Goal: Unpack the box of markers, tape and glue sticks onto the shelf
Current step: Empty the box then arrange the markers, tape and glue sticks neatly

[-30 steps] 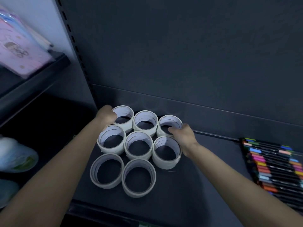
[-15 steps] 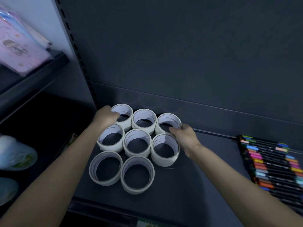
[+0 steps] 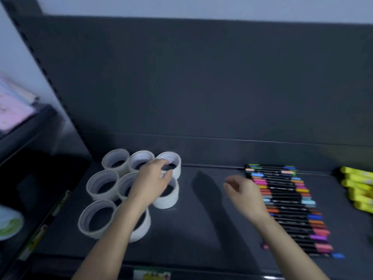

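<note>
Tape rolls [image 3: 102, 196], white and round, are packed close on the left of the dark shelf [image 3: 193, 235], partly covered by the left hand [image 3: 151, 183] with fingers loosely apart, while the right hand [image 3: 245, 191] is held half-curled and empty beside the markers [image 3: 284, 207], with a dark wall [image 3: 201, 77] behind.

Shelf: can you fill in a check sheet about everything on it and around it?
Surface: dark grey metal shelf, flat.
Job's things: eight white tape rolls lying flat, clustered left; row of coloured markers right; yellow tubes far right, blurred.
Clutter: nothing seen.
Hands: left hand over the rolls, grip unclear; right hand loosely curled, holding nothing, beside the markers.
Cables: nothing seen.
Surroundings: pink packet on the neighbouring shelf, left.
</note>
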`<state>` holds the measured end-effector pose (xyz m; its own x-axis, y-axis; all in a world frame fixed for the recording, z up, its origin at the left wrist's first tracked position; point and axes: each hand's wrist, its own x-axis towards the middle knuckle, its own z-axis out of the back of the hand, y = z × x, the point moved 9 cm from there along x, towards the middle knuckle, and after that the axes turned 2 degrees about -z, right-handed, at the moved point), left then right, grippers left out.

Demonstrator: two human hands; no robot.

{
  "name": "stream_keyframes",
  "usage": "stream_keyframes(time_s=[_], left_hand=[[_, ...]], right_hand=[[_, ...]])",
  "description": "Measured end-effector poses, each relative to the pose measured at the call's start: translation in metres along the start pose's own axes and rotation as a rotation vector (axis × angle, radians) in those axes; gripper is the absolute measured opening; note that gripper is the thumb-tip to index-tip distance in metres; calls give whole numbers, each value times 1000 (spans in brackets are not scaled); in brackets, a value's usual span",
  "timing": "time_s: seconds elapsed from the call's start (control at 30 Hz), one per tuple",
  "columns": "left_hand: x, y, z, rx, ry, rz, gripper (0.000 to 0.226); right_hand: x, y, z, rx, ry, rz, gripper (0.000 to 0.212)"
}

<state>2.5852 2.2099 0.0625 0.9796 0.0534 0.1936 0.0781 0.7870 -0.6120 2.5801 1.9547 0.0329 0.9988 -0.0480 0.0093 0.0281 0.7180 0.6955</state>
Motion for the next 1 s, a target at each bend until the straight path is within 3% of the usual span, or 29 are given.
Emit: stream_keyframes(time_s=[0.13, 0.3, 0.53, 0.73, 1.0], left_hand=[[-20, -72, -56, -40, 118, -88, 30], [-55, -173, -133, -45, 225, -228, 30], [-110, -288, -239, -92, 374, -281, 31], [-125, -350, -298, -119, 461, -301, 33], [-86, -390, -365, -94, 501, -299, 43]], right_hand=[[-31, -52, 77, -118, -78, 38, 12], [-67, -146, 161, -96, -148, -60, 12], [-111, -257, 239, -134, -160, -177, 17], [-131, -317, 287, -110, -158, -269, 23], [-90, -366, 333, -195, -169, -276, 30]])
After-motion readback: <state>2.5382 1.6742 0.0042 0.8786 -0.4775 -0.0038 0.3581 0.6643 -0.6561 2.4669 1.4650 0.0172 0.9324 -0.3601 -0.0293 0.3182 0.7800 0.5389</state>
